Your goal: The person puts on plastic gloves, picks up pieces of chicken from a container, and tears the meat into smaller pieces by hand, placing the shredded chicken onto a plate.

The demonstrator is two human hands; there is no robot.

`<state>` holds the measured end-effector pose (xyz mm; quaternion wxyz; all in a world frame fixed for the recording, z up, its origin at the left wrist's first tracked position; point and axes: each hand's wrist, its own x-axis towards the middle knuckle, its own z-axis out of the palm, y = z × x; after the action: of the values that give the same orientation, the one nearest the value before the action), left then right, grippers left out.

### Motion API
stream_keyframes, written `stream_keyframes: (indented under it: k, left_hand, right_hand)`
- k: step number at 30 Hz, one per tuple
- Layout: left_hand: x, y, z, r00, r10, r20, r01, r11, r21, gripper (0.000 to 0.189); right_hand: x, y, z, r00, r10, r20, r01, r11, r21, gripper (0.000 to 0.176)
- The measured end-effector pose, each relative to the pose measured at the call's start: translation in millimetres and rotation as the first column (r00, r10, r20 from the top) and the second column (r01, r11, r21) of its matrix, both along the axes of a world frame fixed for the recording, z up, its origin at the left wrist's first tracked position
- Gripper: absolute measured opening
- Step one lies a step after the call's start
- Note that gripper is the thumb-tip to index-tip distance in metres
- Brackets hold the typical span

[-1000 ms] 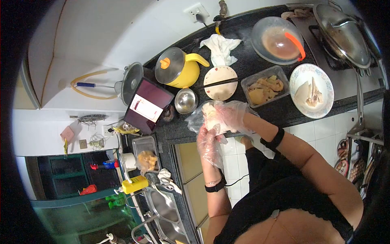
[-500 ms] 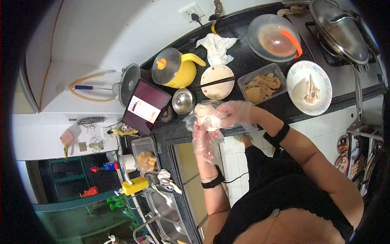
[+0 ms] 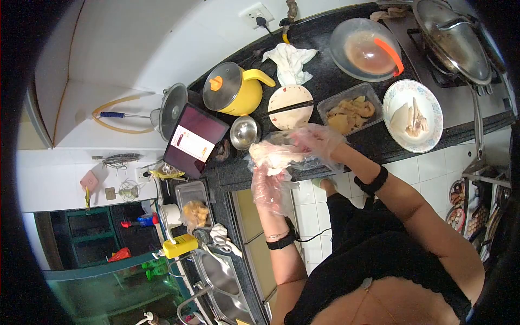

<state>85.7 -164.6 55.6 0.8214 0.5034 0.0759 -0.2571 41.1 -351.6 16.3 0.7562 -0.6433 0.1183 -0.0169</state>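
My left hand [image 3: 271,181], in a clear plastic glove, is closed around a pale piece of meat [image 3: 275,154] that looks like cooked chicken. My gloved right hand [image 3: 319,142] has its fingers closed at the other end of the meat; glove plastic partly hides the fingertips. Just beyond my hands is a small plate [image 3: 287,120] with dark chopsticks [image 3: 292,108] across it. A clear container [image 3: 352,124] of torn meat lies beside my right hand. Further right, a patterned oval plate [image 3: 401,140] holds bony pieces [image 3: 416,122].
A steel bowl [image 3: 244,132], a yellow pot [image 3: 233,97] and a propped tablet [image 3: 195,141] stand to the left. Behind are a white cloth [image 3: 291,62] and a bowl of liquid [image 3: 352,38] with an orange-handled utensil. A lidded pan [image 3: 449,40] sits on the stove; a sink [image 3: 219,276] is lower left.
My hands have drawn apart: the left moved slightly left with the meat, the right slightly right and up. The meat now looks stretched between them.
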Motion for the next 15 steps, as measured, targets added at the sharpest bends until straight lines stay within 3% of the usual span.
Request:
stream_keyframes:
  k: [1,3,4,6,7,8,9,10,11,12,13,15]
  left_hand:
    - [1,2,1,1.000,0.009,0.029,-0.008,0.999,-0.031,0.044]
    - [0,3,5,0.998,0.023,0.061,-0.019,0.998,-0.060,0.047]
    - [-2,1,7,0.991,0.044,0.129,-0.040,0.998,-0.039,0.047]
    - [-2,0,11,0.979,0.063,0.193,-0.060,0.998,-0.020,0.047]
    - [-2,-2,13,0.962,0.004,0.274,-0.008,1.000,0.014,0.048]
    - [-2,-3,14,0.934,-0.058,0.352,0.043,0.998,0.051,0.049]
    - [-2,-4,14,0.934,-0.061,0.351,0.046,0.998,0.050,0.049]
    - [-3,-5,14,0.925,-0.057,0.377,0.039,0.998,0.056,0.050]
    - [-3,-6,14,0.914,-0.055,0.403,0.033,0.998,0.062,0.051]
    - [-4,-6,14,0.913,-0.059,0.403,0.036,0.997,0.063,0.051]
    - [-6,-6,14,0.913,-0.062,0.404,0.032,0.996,0.080,0.049]
    - [-8,-5,14,0.912,-0.066,0.404,0.029,0.995,0.097,0.048]
  right_hand:
    - [-2,-4,-7,1.000,0.003,0.001,-0.003,1.000,0.001,0.031]
    - [-7,-16,-14,0.950,0.300,0.085,-0.312,0.923,0.226,0.033]
    - [-11,-14,-17,0.949,0.303,0.087,-0.315,0.922,0.226,0.033]
    - [-25,-6,13,0.884,0.453,-0.118,-0.379,0.841,0.385,0.030]
    - [-23,-6,21,0.884,0.452,-0.119,-0.378,0.841,0.386,0.030]
    - [-18,-7,28,0.870,0.489,0.060,-0.492,0.868,0.064,0.029]
    - [-15,-6,32,0.801,0.559,0.213,-0.499,0.821,-0.277,0.027]
    - [-14,-2,32,0.803,0.557,0.213,-0.497,0.823,-0.276,0.027]
    - [-15,3,29,0.896,0.424,0.135,-0.441,0.886,0.141,0.027]
    - [-14,7,27,0.947,0.320,-0.001,-0.272,0.807,0.524,0.026]
    - [-10,9,24,0.948,0.317,-0.002,-0.269,0.808,0.524,0.026]
    - [-3,10,22,0.926,0.359,-0.117,-0.346,0.931,0.114,0.027]
